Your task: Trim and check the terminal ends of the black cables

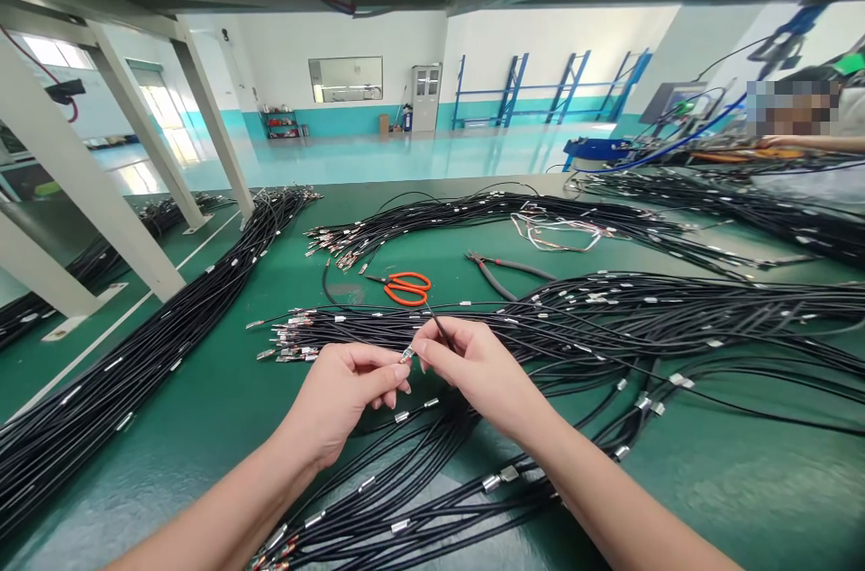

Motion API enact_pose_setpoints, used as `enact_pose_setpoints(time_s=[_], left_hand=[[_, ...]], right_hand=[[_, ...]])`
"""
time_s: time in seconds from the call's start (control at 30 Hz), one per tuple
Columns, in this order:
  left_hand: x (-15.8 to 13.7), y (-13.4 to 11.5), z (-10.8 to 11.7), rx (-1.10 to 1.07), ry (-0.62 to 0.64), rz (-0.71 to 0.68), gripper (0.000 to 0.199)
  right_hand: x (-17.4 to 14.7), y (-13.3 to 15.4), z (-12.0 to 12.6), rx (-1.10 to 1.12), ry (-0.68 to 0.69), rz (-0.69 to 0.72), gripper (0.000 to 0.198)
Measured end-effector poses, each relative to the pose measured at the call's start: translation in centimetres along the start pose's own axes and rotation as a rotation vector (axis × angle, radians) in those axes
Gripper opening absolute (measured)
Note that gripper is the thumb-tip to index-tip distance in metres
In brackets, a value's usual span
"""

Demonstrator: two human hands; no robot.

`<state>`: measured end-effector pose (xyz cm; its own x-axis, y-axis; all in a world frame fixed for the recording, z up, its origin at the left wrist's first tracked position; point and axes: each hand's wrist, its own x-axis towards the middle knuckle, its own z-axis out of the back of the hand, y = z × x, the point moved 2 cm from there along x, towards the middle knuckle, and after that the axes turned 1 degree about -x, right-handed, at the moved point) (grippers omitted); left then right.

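Observation:
My left hand (pixel 355 386) is closed, thumb and finger pinching a small silver metal terminal (pixel 406 355). My right hand (pixel 477 364) meets it from the other side, its fingertips also closed at the terminal. A thin dark shaft (pixel 441 326) sticks up between the right fingers; whether it is a cable or a tool I cannot tell. Just behind both hands lies a bundle of black cables (pixel 608 301) with metal terminals (pixel 290 337) at its left end. More black cables (pixel 419 454) with silver pieces spread out below my hands.
Orange-handled scissors (pixel 408 288) and pliers (pixel 500 269) lie beyond the hands on the green table (pixel 223 427). A long cable bundle (pixel 195 319) runs along the left, near white metal posts (pixel 209 112). Another bundle (pixel 466 209) lies farther back. A co-worker's arm (pixel 811 141) shows at right.

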<state>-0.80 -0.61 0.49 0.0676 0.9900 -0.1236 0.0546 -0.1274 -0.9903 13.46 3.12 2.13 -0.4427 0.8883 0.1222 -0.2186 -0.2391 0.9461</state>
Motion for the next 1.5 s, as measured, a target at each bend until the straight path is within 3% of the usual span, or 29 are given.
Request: enact_pose_setpoints(time_s=[0.57,0.7,1.5], left_hand=[[-0.18,0.3,-0.22,0.023,-0.039,-0.015,0.012],[-0.31,0.15,-0.29,0.038,-0.094,-0.015,0.024],[-0.63,0.04,-0.37,0.053,-0.134,-0.008,0.014]], right_hand=[[-0.09,-0.09,0.17,-0.167,0.003,0.037,0.017],[-0.05,-0.21,0.17,-0.162,0.008,0.02,0.017],[-0.01,-0.24,-0.07,-0.144,0.049,0.045,0.017]])
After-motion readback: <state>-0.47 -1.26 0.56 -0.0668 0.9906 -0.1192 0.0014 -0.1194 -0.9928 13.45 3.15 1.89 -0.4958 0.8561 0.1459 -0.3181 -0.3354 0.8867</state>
